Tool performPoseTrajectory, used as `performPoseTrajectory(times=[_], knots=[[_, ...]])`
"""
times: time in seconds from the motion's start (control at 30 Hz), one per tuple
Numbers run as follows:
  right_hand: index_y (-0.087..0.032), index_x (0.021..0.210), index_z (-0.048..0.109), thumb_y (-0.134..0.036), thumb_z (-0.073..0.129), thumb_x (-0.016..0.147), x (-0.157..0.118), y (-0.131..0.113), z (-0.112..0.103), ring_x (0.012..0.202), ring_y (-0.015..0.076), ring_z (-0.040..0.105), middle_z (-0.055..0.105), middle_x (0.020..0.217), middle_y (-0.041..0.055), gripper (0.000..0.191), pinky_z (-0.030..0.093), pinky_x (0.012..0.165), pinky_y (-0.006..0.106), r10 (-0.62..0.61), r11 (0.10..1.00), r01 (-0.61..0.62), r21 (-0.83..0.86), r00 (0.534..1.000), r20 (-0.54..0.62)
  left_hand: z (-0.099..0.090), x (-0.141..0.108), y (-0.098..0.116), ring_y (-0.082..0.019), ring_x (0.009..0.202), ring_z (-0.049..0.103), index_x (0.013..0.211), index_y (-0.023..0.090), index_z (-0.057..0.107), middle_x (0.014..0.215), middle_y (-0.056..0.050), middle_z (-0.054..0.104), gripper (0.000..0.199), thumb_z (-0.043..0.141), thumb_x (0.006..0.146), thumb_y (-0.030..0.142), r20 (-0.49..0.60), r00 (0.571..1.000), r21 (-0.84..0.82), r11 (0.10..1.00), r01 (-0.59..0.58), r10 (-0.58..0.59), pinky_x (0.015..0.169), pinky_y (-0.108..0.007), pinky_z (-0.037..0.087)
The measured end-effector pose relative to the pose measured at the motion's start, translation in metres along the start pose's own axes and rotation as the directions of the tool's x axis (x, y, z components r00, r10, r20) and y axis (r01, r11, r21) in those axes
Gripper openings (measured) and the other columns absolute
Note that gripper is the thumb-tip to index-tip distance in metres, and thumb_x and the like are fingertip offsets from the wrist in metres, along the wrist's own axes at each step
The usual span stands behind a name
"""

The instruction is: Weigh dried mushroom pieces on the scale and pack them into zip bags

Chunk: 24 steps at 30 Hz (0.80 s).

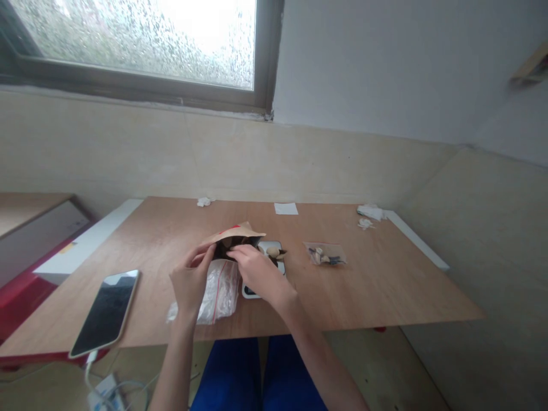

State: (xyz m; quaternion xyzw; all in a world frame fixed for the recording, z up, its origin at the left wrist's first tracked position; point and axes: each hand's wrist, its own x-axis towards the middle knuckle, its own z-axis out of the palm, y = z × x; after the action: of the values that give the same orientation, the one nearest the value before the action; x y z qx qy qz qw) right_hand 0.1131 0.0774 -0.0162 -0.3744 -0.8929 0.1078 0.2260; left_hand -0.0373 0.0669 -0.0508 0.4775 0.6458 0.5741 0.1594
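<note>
My left hand (192,274) is closed on the left edge of a brown paper bag (235,231) with red marks, its dark mouth tipped toward me. My right hand (254,268) is at the mouth, its fingers pressed together and partly inside; what they hold is hidden. Pale pieces show dimly within. Behind my right hand sits a small white scale (252,293), partly covered. A pale, dried-looking piece with dark bits (273,252) lies on it. Under my hands, a stack of clear zip bags (218,294) with a red seal line rests on the table.
A filled clear zip bag (325,254) lies on the wooden table (385,285) to the right. At the left is a phone (107,311) with a charging cable (88,368). White paper (286,209) and crumpled tissues (371,213) lie along the back edge.
</note>
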Motion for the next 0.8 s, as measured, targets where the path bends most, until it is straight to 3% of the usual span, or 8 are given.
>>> performPoseTrajectory(times=[0.13, 0.33, 0.43, 0.6, 0.7, 0.8], knots=[[-0.007, 0.106, 0.061, -0.01, 0.039, 0.089, 0.02, 0.002, 0.005, 0.109, 0.0256, 0.053, 0.063, 0.109, 0.0155, 0.028, 0.041, 0.095, 0.041, 0.063, 0.951, -0.017, -0.309, 0.989, 0.137, 0.0, -0.003, 0.0, -0.021, 0.074, 0.069, 0.082, 0.021, 0.07, 0.072, -0.002, 0.072, 0.027, 0.061, 0.073, 0.044, 0.02, 0.999, -0.004, 0.999, -0.038, 0.038, 0.061, -0.024, 0.05], [-0.009, 0.101, 0.065, -0.017, 0.044, 0.091, 0.023, 0.007, -0.005, 0.106, 0.025, 0.056, 0.064, 0.107, 0.016, 0.025, 0.044, 0.09, 0.039, 0.12, 0.933, -0.008, -0.36, 0.949, 0.29, 0.003, -0.003, -0.003, -0.021, 0.071, 0.069, 0.082, 0.02, 0.07, 0.07, -0.002, 0.071, 0.028, 0.061, 0.072, 0.045, 0.006, 0.999, -0.016, 0.999, -0.044, 0.044, 0.061, -0.024, 0.05], [-0.01, 0.101, 0.064, -0.02, 0.045, 0.091, 0.018, 0.012, -0.011, 0.102, 0.0247, 0.058, 0.066, 0.104, 0.0144, 0.024, 0.044, 0.088, 0.039, 0.058, 0.952, 0.052, -0.301, 0.936, 0.346, 0.004, -0.004, -0.004, -0.02, 0.072, 0.069, 0.082, 0.021, 0.07, 0.072, -0.002, 0.072, 0.027, 0.062, 0.072, 0.044, -0.001, 0.999, -0.03, 0.999, -0.044, 0.044, 0.061, -0.024, 0.05], [-0.01, 0.103, 0.063, -0.01, 0.049, 0.088, 0.01, 0.018, -0.016, 0.101, 0.0223, 0.058, 0.064, 0.105, 0.0123, 0.021, 0.044, 0.089, 0.036, 0.017, 0.994, 0.016, -0.112, 0.958, 0.287, 0.003, -0.006, -0.004, -0.02, 0.072, 0.068, 0.082, 0.021, 0.07, 0.071, -0.001, 0.072, 0.025, 0.062, 0.072, 0.043, 0.007, 0.999, -0.024, 0.999, -0.032, 0.032, 0.062, -0.024, 0.049], [-0.013, 0.1, 0.063, -0.007, 0.051, 0.086, 0.004, 0.019, -0.023, 0.103, 0.0186, 0.056, 0.063, 0.105, 0.009, 0.02, 0.043, 0.092, 0.032, -0.035, 0.994, 0.015, 0.109, 0.983, 0.181, 0.003, -0.005, -0.003, -0.02, 0.073, 0.068, 0.083, 0.022, 0.07, 0.071, -0.001, 0.071, 0.025, 0.062, 0.073, 0.044, 0.0, 1.0, -0.013, 1.0, -0.016, 0.016, 0.063, -0.024, 0.049], [-0.019, 0.1, 0.062, -0.014, 0.056, 0.085, -0.009, 0.019, -0.03, 0.098, 0.0149, 0.059, 0.063, 0.103, 0.0041, 0.017, 0.046, 0.087, 0.028, -0.023, 0.937, 0.018, 0.348, 1.0, 0.011, 0.003, -0.002, -0.003, -0.02, 0.072, 0.068, 0.084, 0.022, 0.07, 0.072, -0.001, 0.071, 0.027, 0.062, 0.073, 0.044, -0.009, 1.0, -0.013, 1.0, 0.0, 0.0, 0.064, -0.025, 0.048]])
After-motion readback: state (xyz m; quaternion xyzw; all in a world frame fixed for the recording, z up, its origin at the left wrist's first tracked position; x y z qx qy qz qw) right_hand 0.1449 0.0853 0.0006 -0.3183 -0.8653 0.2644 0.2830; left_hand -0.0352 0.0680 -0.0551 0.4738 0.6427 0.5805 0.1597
